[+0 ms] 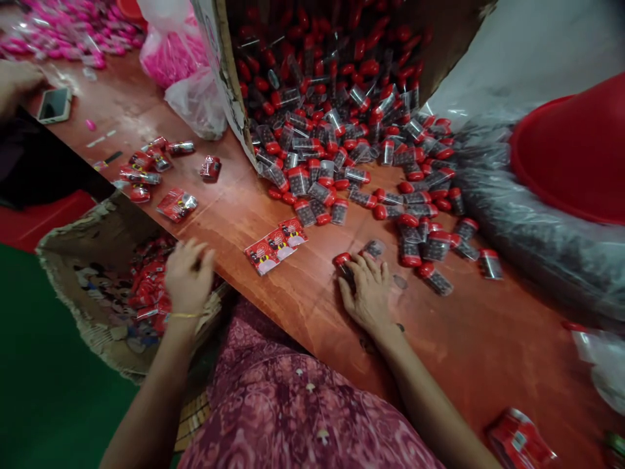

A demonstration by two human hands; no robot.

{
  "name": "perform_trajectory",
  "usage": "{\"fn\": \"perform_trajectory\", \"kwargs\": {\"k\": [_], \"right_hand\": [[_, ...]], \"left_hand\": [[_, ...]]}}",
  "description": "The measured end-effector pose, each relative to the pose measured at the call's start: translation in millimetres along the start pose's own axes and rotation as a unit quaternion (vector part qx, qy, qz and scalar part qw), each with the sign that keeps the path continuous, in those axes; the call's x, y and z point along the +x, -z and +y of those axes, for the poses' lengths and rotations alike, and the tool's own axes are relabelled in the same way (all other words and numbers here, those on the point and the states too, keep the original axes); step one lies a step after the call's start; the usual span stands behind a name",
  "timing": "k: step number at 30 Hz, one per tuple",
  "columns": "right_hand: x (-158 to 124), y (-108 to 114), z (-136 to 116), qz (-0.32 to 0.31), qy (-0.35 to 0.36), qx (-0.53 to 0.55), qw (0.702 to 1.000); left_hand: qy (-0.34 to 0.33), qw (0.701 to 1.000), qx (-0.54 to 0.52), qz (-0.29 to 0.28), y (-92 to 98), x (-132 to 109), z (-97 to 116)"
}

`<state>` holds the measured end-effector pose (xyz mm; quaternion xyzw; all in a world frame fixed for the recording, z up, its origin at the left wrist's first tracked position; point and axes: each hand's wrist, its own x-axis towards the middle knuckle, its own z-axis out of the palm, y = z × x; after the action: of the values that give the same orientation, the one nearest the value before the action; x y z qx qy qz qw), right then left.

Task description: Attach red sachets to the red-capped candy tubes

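My left hand (188, 280), slightly blurred, hovers by the table edge above a cardboard box. Its fingers are loosely bent and apart, and I see nothing in them. On the table, my right hand (366, 293) has its fingers over a small clear tube with a red cap (342, 259); the fingers partly hide it. Another clear tube (374, 247) lies just beyond the fingertips. Between the hands lies a strip of red printed cartoon labels (276, 246). Several red-wrapped tubes (141, 174) and a red label stack (176, 204) lie on the far left.
A tipped carton (234, 98) spills many red-capped tubes (322, 192) across the table (303, 299). The open box (78, 286) below holds red-wrapped pieces. A red tub (571, 150) rests on a plastic bag (527, 228). Another person's hand (19, 81) is near a phone (55, 105).
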<state>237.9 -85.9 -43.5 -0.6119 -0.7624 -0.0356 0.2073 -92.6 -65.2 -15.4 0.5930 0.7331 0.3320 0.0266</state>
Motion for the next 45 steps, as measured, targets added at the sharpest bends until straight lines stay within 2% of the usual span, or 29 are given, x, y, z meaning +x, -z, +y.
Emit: {"fn": "perform_trajectory", "kwargs": {"k": [2, 3, 4, 6, 8, 11, 15, 18, 20, 21, 24, 26, 28, 31, 40, 43, 45], "right_hand": [[0, -3, 2, 0.012, -0.012, -0.003, 1.000], [0, -4, 3, 0.018, -0.016, -0.002, 1.000], [0, -5, 4, 0.021, -0.019, 0.001, 1.000], [1, -6, 5, 0.024, -0.019, 0.010, 0.999], [1, -6, 5, 0.024, -0.019, 0.016, 0.999], [1, -5, 4, 0.031, -0.020, 0.015, 0.999], [4, 4, -4, 0.062, -0.029, 0.029, 0.997], [15, 13, -20, 0.067, -0.061, 0.143, 0.986], [27, 15, -34, 0.048, -0.111, 0.266, 0.956], [34, 14, -41, 0.034, -0.141, 0.335, 0.931], [50, 7, -57, -0.009, -0.204, 0.521, 0.829], [56, 2, -62, -0.013, -0.232, 0.588, 0.775], [56, 1, -63, 0.021, -0.265, 0.604, 0.752], [53, 4, -62, 0.070, -0.289, 0.589, 0.752], [50, 13, -65, 0.039, -0.221, 0.583, 0.781], [49, 13, -63, 0.039, -0.221, 0.540, 0.811], [45, 13, -62, 0.052, -0.225, 0.505, 0.832]], "left_hand": [[-0.102, 0.992, -0.023, -0.073, -24.8, 21, 53], [-0.132, 0.985, -0.018, -0.110, -38.0, 29, 75], [-0.152, 0.977, -0.006, -0.147, -51.1, 34, 92], [-0.172, 0.962, 0.026, -0.212, -74.3, 40, 111], [-0.181, 0.953, 0.052, -0.238, -89.6, 41, 116], [-0.190, 0.953, 0.058, -0.227, -95.5, 35, 112], [-0.171, 0.961, 0.034, -0.213, -83.0, 25, 111], [-0.142, 0.969, 0.005, -0.204, -69.4, 17, 119], [-0.129, 0.971, -0.021, -0.201, -61.1, 11, 127], [-0.128, 0.971, -0.035, -0.200, -57.7, 7, 130], [-0.132, 0.968, -0.084, -0.194, -52.0, -4, 137], [-0.123, 0.963, -0.137, -0.195, -52.1, -10, 137], [-0.099, 0.954, -0.201, -0.199, -53.8, -14, 134], [-0.061, 0.940, -0.275, -0.194, -55.5, -17, 131], [-0.029, 0.928, -0.319, -0.189, -48.3, -22, 138], [0.058, 0.913, -0.355, -0.191, -44.2, -24, 133], [0.158, 0.874, -0.390, -0.242, -40.8, -27, 131]]}}
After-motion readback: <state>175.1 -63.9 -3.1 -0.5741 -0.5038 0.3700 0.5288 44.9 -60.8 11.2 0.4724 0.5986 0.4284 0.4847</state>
